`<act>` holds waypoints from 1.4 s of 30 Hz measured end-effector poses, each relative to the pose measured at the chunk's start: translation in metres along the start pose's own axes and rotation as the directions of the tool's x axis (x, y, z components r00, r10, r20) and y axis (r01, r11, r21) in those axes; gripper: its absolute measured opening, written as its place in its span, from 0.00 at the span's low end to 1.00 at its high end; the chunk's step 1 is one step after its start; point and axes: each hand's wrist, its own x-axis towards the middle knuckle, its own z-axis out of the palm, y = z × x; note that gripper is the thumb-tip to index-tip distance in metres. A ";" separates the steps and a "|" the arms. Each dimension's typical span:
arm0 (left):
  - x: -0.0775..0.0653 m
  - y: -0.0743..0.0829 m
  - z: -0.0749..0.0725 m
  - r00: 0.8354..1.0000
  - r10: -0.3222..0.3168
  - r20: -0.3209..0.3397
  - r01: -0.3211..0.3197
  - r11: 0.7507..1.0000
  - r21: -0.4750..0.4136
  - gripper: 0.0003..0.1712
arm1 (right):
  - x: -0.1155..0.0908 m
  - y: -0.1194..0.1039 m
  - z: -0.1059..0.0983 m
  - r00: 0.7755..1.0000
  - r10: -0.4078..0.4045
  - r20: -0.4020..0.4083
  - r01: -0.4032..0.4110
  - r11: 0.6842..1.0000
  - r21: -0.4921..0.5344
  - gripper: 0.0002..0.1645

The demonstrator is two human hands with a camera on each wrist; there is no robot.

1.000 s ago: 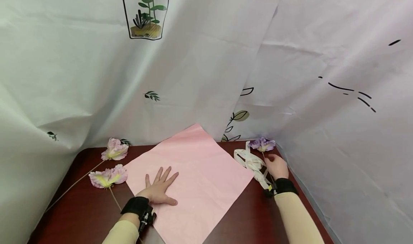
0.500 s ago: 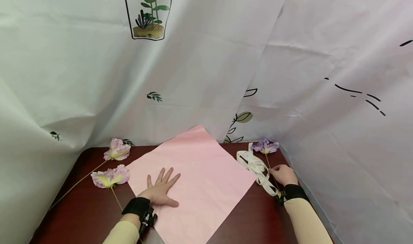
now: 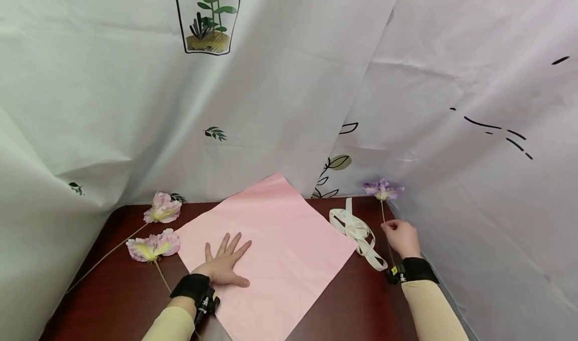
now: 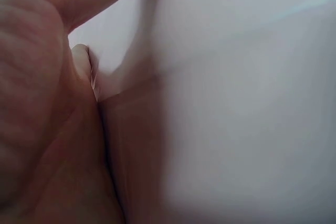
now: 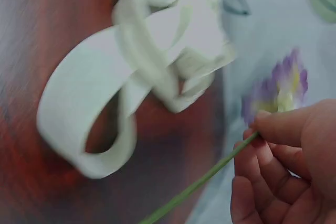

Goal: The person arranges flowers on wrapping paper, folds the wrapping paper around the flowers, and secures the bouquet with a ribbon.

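Observation:
In the head view my left hand (image 3: 223, 267) lies flat with spread fingers on a pink sheet of paper (image 3: 289, 235), which is set cornerwise on the table. The left wrist view shows only its palm and thumb close up against the paper. On the right, my right hand (image 3: 402, 238) pinches the thin green stem (image 5: 205, 179) of a purple flower (image 3: 383, 189) between thumb and fingertips. The bloom stands above the hand, near the table's back right corner. Just left of that hand lies a loosely looped cream ribbon (image 3: 354, 228).
Two pale pink flowers, an upper one (image 3: 162, 208) and a lower one (image 3: 154, 245), lie at the left on the dark red table (image 3: 113, 291), their long stems running toward the front. A printed white curtain (image 3: 280, 95) closes off the back and both sides.
My right hand has taken hold of the purple flower's stem and raised the flower, moving it slightly right, away from the ribbon. My left hand stays on the paper.

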 end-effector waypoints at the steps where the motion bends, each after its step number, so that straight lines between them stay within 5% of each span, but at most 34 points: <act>1: -0.001 0.001 -0.001 1.000 0.000 0.001 0.000 1.000 0.000 0.72 | -0.001 -0.007 -0.001 1.000 -0.002 -0.023 0.002 1.000 0.014 0.23; 6: -0.004 0.003 -0.006 1.000 0.002 0.013 -0.002 1.000 -0.007 0.72 | -0.008 -0.043 -0.001 0.996 -0.013 -0.083 0.023 0.992 0.125 0.23; 13: -0.004 0.005 -0.006 1.000 0.013 0.017 -0.013 1.000 -0.017 0.72 | -0.013 -0.067 0.009 1.000 0.009 -0.026 -0.002 0.960 0.281 0.22; 26: 0.009 0.020 -0.015 0.997 -0.072 0.010 0.072 0.997 0.014 0.69 | -0.019 -0.094 0.025 0.998 -0.040 0.051 0.021 0.943 0.333 0.22; 34: -0.006 0.059 -0.048 0.987 -0.132 0.090 0.128 0.991 0.046 0.66 | -0.024 -0.109 0.042 0.995 -0.052 0.081 0.020 0.934 0.356 0.17; 42: -0.007 0.063 -0.049 0.985 -0.149 0.084 0.143 0.987 0.074 0.65 | -0.030 -0.127 0.058 0.985 -0.124 0.117 0.065 0.909 0.411 0.13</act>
